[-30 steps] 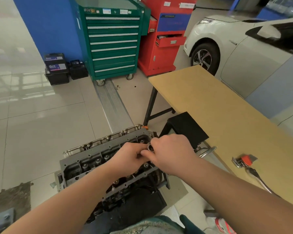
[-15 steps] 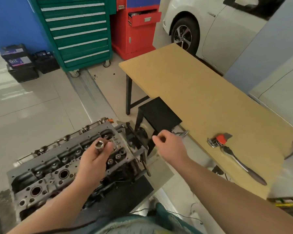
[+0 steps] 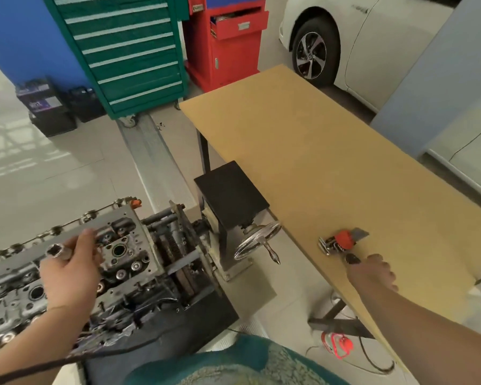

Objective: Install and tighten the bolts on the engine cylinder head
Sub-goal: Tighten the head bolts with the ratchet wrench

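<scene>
Two bare hands show: the left hand point(image 3: 70, 269) holding one silver metal socket point(image 3: 56, 250), the right hand point(image 3: 372, 272) on one dark-handled ratchet wrench with an orange-red head point(image 3: 342, 241). There is one grey metal engine cylinder head point(image 3: 114, 245), one black engine stand box point(image 3: 231, 194) with one chrome handwheel point(image 3: 257, 240), and one long tan wooden-topped table point(image 3: 331, 162). Farther off stand one green drawer tool cabinet point(image 3: 128, 51), one red tool cabinet point(image 3: 225, 45), two black car batteries point(image 3: 43, 102) and one white car point(image 3: 358, 37).
</scene>
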### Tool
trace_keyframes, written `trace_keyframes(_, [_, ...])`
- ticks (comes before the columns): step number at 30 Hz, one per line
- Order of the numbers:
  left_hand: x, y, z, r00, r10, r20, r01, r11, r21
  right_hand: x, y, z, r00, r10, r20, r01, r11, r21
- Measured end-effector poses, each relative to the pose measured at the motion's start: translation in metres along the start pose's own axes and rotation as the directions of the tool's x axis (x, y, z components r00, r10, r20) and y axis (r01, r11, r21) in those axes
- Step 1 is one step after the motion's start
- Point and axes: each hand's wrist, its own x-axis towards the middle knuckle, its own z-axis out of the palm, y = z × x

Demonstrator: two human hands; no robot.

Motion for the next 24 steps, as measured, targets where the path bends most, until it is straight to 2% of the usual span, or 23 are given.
trace_keyframes(3, [-0.006,0.002,0.008,0.997,0.011,-0.071,-0.008,0.999,0.038,0.005,0.020,0.016,0.995,-0.040,0.089,0.048,0.994,-0.093])
trace_keyframes(7, [-0.015,0.007,0.014,0.993,0.047,-0.108,-0.033,0.991,0.127,0.011,0.030,0.015,0.984,-0.171,0.049,0.177,0.969,-0.172])
trace_keyframes(10, [-0.016,0.007,0.017,0.990,0.036,-0.134,-0.013,0.986,0.168,0.021,0.036,0.013,0.976,-0.214,0.047,0.219,0.952,-0.215])
trace_keyframes(16, [-0.010,0.000,0.014,0.990,0.018,-0.141,0.010,0.981,0.194,0.039,0.043,0.015,0.952,-0.298,0.072,0.307,0.930,-0.201])
trace_keyframes(24, [-0.008,0.000,0.017,0.992,-0.011,-0.128,0.028,0.990,0.135,0.038,0.051,0.011,0.906,-0.406,0.117,0.422,0.885,-0.196])
